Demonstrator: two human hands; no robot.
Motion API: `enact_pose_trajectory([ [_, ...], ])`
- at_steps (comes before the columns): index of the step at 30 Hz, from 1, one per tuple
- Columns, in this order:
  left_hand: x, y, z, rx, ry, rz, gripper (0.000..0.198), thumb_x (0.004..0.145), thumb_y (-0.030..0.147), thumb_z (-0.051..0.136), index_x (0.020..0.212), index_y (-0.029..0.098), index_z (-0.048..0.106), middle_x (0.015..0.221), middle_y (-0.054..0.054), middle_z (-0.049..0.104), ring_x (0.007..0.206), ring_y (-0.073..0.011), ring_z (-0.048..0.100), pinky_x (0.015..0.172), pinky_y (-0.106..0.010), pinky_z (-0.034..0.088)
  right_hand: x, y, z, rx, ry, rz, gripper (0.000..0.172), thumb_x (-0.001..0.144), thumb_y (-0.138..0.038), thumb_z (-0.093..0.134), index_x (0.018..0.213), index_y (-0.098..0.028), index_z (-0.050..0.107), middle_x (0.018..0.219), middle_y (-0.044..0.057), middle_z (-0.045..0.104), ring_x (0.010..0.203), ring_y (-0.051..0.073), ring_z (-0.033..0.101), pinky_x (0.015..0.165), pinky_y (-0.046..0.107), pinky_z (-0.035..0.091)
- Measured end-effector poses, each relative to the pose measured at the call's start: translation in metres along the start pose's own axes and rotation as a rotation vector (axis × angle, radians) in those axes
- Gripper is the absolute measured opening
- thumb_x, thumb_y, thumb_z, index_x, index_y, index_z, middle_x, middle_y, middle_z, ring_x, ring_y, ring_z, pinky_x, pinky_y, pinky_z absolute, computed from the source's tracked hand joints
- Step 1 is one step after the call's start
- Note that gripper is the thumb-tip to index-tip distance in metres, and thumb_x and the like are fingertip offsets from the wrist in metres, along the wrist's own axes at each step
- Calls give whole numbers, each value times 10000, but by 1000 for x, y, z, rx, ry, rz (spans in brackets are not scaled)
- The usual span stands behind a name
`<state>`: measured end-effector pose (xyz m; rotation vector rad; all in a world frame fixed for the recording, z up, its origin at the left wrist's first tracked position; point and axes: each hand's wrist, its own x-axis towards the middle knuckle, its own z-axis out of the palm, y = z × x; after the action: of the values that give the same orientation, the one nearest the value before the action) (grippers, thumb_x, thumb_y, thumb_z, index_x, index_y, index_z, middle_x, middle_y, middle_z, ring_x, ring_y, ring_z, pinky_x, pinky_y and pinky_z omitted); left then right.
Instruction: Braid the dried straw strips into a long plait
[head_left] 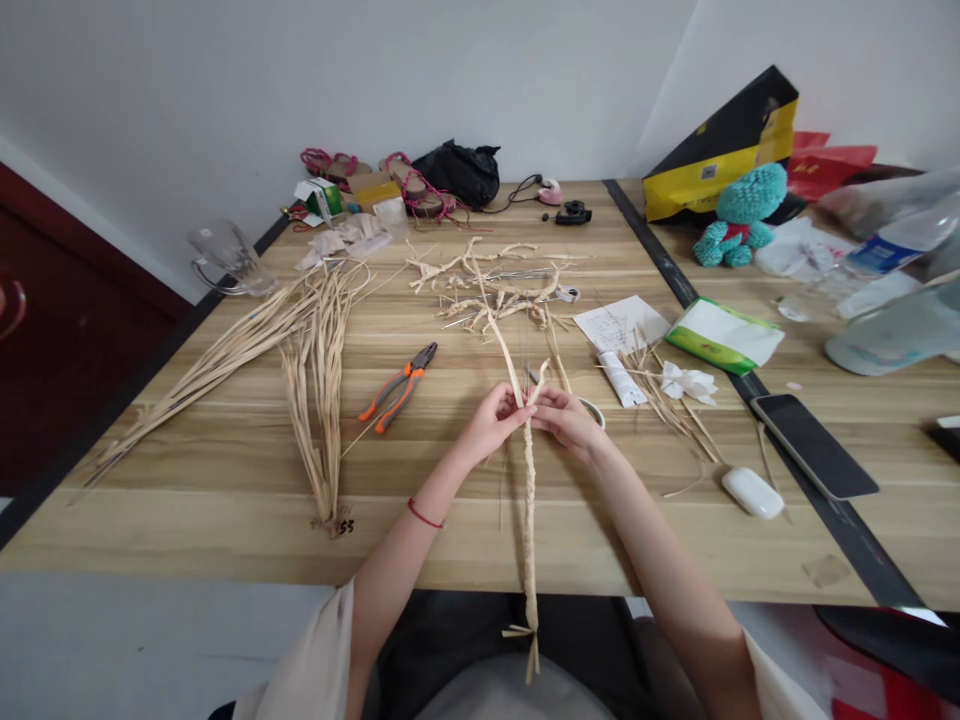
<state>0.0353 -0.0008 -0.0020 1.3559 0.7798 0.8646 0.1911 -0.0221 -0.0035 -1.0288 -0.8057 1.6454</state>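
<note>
My left hand and my right hand meet near the middle of the table, both pinching the upper part of a straw-wrapped stem. Its wrapped length runs down toward my body, past the table edge, and ends in a few loose straw tips. From my fingers a long flat straw strip stretches up and away. A short wrapped branch sticks up beside it, along with thin wires. Left of my hands lie pliers with orange handles. Part of a roll of tape shows behind my right hand.
Bundles of dry straw lie on the left, near a glass mug. Several wrapped twigs rest farther back. On the right are a white tube, a tissue pack, a phone and a white earbud case.
</note>
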Motion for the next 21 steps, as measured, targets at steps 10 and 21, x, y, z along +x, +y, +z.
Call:
enact_pose_trajectory([
  [10,-1,1,0,75,-7,2,286,763,393,652,865,173,500,832,-7,581,762,-113,541,692,-235,438,0,1,1,-16,24,12,314,553,-246,827,820,-205,668,842,25,701,780,158,659,712,268,535],
  [21,-1,-1,-1,92,-9,24,277,778,405,633,845,178,488,814,3,565,757,-113,533,687,-231,427,0,2,2,-6,26,12,331,544,-254,834,826,-212,666,844,17,699,773,157,660,727,282,536],
])
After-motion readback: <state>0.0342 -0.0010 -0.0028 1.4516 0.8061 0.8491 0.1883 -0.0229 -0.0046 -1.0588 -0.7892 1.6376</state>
